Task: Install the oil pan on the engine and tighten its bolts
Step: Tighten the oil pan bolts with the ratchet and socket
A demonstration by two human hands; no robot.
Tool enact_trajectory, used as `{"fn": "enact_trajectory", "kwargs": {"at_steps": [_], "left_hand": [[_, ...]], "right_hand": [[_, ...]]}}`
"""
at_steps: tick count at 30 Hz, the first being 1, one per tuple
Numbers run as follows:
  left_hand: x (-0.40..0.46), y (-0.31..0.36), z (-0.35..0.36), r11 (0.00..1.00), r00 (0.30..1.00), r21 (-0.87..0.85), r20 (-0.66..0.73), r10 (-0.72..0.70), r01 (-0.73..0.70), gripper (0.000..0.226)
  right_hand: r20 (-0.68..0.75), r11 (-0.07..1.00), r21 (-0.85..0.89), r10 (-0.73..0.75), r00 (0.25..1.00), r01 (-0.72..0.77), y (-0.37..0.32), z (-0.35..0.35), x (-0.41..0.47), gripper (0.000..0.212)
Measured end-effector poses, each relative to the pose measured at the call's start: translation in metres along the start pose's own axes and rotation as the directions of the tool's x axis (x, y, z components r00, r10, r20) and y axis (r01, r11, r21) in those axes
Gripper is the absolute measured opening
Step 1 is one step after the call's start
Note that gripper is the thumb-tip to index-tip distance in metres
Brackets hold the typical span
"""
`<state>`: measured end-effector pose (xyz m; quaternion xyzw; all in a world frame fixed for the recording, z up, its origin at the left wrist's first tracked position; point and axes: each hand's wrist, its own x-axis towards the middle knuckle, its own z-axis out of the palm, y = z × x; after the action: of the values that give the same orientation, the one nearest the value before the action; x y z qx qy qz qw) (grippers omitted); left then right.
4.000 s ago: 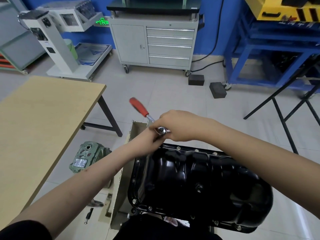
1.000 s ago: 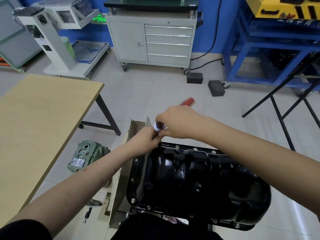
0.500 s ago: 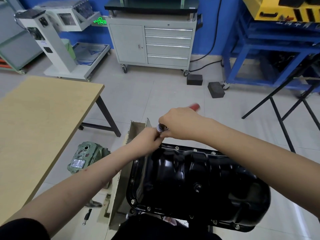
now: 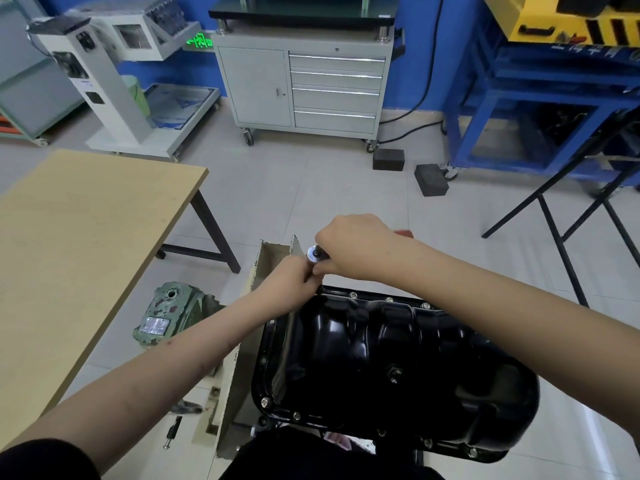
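Oil pan (image 4: 391, 362), glossy black, sits upside down on the engine at the near centre of the scene, its flange ringed with small bolts (image 4: 389, 300) along the far and near edges. At its far left corner the two hands meet. The right hand (image 4: 356, 247) is curled round the ratchet (image 4: 314, 254), whose silver head shows just left of the knuckles, while a sliver of the red handle (image 4: 403, 233) peeks out on the far right side of the hand. The left hand (image 4: 294, 282) lies just beneath the ratchet head, its fingers bent in around the part below the head, though what they pinch is hidden. A cream metal stand (image 4: 273, 258) rises to the left of the pan. Further left stands a wooden table (image 4: 79, 237), with a green gearbox (image 4: 169, 317) on the floor beside it. A grey drawer cabinet (image 4: 304, 84) stands at the far wall.
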<state>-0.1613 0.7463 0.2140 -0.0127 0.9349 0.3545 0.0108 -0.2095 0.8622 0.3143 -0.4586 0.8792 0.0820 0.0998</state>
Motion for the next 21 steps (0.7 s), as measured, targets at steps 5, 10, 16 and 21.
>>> {"fn": "enact_trajectory", "kwargs": {"at_steps": [5,10,16,21], "left_hand": [[0.003,0.007,-0.004,0.993,0.976,0.002,0.187,0.112,-0.115,0.028],[0.000,0.003,-0.003,0.998,0.990,-0.033,0.126,0.060,-0.057,0.036],[0.000,0.002,-0.004,0.996,1.000,-0.093,0.024,0.003,-0.001,0.042],[0.003,0.007,-0.004,0.996,0.983,-0.033,0.160,0.090,-0.086,0.025]], "right_hand": [[0.053,0.995,-0.020,-0.097,0.994,0.099,0.003,-0.005,-0.004,0.025],[-0.017,0.993,-0.069,-0.095,0.995,0.094,0.002,-0.002,-0.001,0.013],[-0.052,0.999,0.037,-0.031,0.998,0.033,0.007,0.006,-0.005,0.040],[-0.035,0.985,0.061,-0.157,0.987,0.159,0.008,0.004,-0.004,0.019]]}}
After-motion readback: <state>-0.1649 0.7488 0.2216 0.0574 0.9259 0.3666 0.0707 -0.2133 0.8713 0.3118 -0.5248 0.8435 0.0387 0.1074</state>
